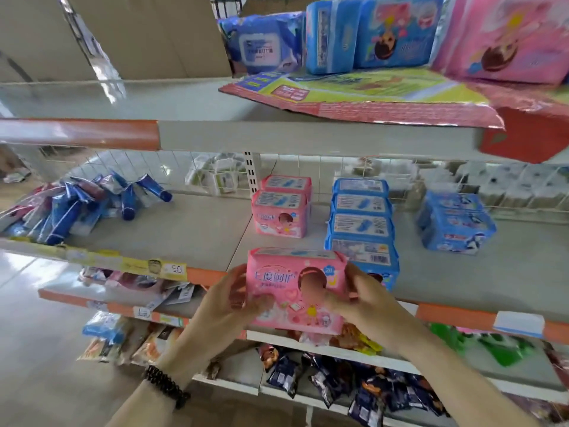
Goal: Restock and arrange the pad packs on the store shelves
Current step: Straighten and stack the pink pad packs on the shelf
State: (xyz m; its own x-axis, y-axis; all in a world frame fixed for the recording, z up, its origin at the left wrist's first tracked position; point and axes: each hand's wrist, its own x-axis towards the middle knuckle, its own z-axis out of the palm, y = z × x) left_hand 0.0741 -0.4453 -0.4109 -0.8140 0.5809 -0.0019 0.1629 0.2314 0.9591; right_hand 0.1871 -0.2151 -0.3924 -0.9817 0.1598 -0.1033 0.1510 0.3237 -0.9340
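A pink pad pack (295, 288) is held upright in front of the middle shelf's front edge. My left hand (229, 303) grips its left side and my right hand (360, 298) grips its right side. Behind it on the middle shelf (209, 229) stand two more pink pad packs (281, 211), one behind the other. A row of several blue pad packs (361, 223) runs front to back just right of them. A further blue pack pile (455, 223) lies at the right.
Blue tubes and sachets (77, 208) are heaped at the shelf's left. The top shelf carries flattened printed cardboard (369, 94), blue packs (369, 32) and pink packs (508, 41). Lower shelves hold snack bags (354, 383). A wire grid (308, 167) backs the middle shelf.
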